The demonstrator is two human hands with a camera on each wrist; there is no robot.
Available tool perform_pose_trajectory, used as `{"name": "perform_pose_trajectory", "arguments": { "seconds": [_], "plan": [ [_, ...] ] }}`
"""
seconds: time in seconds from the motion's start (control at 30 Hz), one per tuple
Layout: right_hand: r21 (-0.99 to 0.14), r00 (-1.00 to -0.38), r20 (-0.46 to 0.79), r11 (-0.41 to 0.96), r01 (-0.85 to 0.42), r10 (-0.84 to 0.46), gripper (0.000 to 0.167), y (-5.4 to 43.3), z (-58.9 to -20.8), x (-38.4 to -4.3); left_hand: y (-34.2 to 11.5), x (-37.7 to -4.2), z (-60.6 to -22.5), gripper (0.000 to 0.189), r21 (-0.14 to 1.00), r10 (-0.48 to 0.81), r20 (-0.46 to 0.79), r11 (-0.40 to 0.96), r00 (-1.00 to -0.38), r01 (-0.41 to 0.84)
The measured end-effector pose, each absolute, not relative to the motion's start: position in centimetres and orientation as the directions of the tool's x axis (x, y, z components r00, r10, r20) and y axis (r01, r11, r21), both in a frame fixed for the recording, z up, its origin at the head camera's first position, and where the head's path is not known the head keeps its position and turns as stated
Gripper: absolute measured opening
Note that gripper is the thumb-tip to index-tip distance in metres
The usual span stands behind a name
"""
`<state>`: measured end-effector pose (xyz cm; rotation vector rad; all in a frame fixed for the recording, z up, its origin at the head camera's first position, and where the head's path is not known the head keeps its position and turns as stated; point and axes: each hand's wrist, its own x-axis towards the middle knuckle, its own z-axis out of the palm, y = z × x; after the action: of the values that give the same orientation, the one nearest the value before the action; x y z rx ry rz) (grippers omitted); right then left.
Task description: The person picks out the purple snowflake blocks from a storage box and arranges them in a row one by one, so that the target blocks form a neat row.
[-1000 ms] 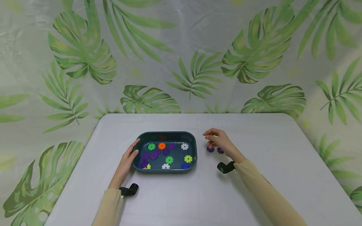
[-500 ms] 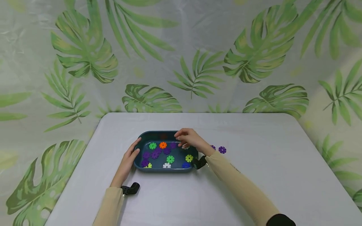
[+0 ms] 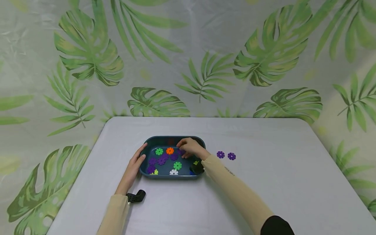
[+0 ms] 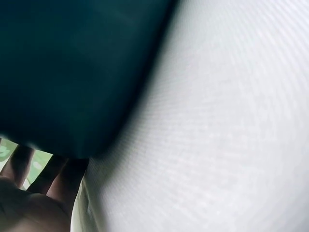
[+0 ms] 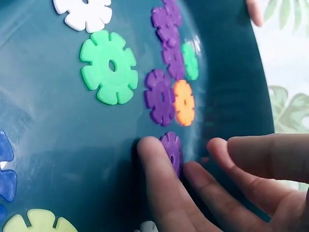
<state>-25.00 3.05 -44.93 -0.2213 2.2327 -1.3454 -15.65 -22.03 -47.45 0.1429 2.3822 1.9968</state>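
Reaching into the dark teal tray (image 3: 146, 143), the right hand (image 3: 189, 148) has its fingertips down on the tray floor near the far wall. In the right wrist view a purple disc (image 5: 172, 151) lies between the thumb and the next finger, both touching its edges; the fingers (image 5: 251, 157) are only lightly bent, and whether the disc is truly pinched or just touched cannot be told. Just beyond that disc lie another purple disc (image 5: 158, 97) and an orange disc (image 5: 184, 102), side by side and touching, with a green disc (image 5: 108, 66) a little apart from them. The left hand (image 3: 133, 166) rests against the tray's left outer wall, its fingers straight along the rim and its thumb at the edge, holding nothing; the left wrist view shows only the blurred tray wall (image 4: 72, 72) and the white tabletop (image 4: 231, 135). More discs in green, purple, white, yellow and blue lie loose on the tray floor. Two purple discs (image 3: 226, 155) sit side by side on the table (image 3: 264, 182), to the right of the tray and well apart from both hands.
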Motion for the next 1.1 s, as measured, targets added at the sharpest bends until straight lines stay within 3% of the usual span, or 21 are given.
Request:
{"name": "perform_pose_trajectory", "arguments": {
  "seconds": [0.53, 0.77, 0.93, 1.1],
  "plan": [
    [-0.809, -0.754, -0.459, 0.572, 0.136, -0.47, 0.027, 2.9, -45.6, -25.1, -22.1, -15.6, -47.4, 0.048, 0.983, 0.089, 0.022, 0.178, -0.996, 0.038],
    [-0.813, -0.766, -0.448, 0.566, 0.135, -0.461, 0.011, 2.6, -45.7, -25.0, -22.0, -15.6, -47.4, 0.048, 0.983, 0.09, 0.02, 0.179, -0.996, 0.036],
    [-0.827, -0.761, -0.441, 0.545, 0.138, -0.476, 0.008, 3.0, -45.5, -25.2, -21.9, -15.6, -47.4, 0.048, 0.983, 0.091, 0.024, 0.178, -0.996, 0.04],
    [-0.872, -0.764, -0.356, 0.485, 0.064, -0.539, 0.016, 4.1, -44.3, -25.4, -22.0, -15.6, -47.4, 0.048, 0.984, 0.089, 0.028, 0.175, -0.996, 0.043]
  ]
}}
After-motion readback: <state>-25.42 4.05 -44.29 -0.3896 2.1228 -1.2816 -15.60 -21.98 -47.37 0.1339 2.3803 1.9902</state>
